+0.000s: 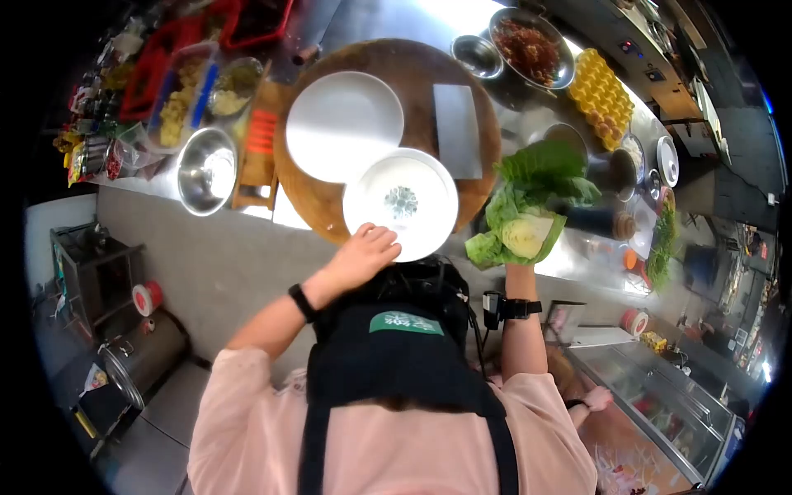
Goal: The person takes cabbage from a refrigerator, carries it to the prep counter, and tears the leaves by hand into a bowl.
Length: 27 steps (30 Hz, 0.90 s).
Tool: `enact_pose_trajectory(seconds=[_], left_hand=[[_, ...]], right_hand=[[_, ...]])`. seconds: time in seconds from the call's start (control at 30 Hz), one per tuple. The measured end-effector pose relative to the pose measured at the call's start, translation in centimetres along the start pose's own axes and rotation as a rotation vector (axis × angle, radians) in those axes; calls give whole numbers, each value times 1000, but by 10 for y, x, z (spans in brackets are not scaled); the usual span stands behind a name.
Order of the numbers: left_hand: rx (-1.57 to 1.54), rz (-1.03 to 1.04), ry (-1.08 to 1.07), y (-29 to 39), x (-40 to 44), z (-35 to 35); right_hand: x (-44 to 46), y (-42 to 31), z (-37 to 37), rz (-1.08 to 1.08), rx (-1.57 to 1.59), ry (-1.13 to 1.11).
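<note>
My left hand (371, 252) grips the near left rim of a white bowl (429, 227) with a green pattern at its centre. The bowl overlaps a white plate (342, 124) on a round wooden board (412, 62). To the right, a leafy green lettuce (528, 227) covers most of my right hand; only the wrist and a bit of the hand (520, 269) show below it, and the fingers are hidden. A cleaver with a broad blade (458, 132) lies flat on the board's right side.
A steel bowl (207, 172) and an orange-handled tool (261, 132) are left of the board. Behind right are a bowl of red food (528, 51) and yellow egg trays (601, 97). Another person's hand (596, 399) is at the lower right.
</note>
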<state>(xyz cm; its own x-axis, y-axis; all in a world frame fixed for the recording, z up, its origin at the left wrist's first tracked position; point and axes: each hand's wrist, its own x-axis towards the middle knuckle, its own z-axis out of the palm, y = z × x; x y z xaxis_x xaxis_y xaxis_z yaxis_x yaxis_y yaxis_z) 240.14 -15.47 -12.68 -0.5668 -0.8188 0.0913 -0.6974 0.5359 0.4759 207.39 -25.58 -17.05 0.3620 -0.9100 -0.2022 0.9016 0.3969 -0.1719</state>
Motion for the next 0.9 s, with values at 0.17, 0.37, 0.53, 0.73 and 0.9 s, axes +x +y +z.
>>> enact_pose_trajectory(seconds=[0.17, 0.37, 0.53, 0.73, 0.9], left_hand=[[-509, -727, 467, -33, -19, -2], [-1070, -1304, 628, -131, -5, -13], [-999, -1309, 721, -184, 13, 5], [-66, -1198, 702, -245, -2, -4], [12, -985, 727, -194, 36, -37]], right_hand=[[26, -12, -38, 63, -13, -48], [48, -29, -58, 123, -54, -104], [98, -45, -21, 270, -324, 408], [185, -23, 60, 377, -1092, 131], [243, 5, 27, 108, -1738, -10]])
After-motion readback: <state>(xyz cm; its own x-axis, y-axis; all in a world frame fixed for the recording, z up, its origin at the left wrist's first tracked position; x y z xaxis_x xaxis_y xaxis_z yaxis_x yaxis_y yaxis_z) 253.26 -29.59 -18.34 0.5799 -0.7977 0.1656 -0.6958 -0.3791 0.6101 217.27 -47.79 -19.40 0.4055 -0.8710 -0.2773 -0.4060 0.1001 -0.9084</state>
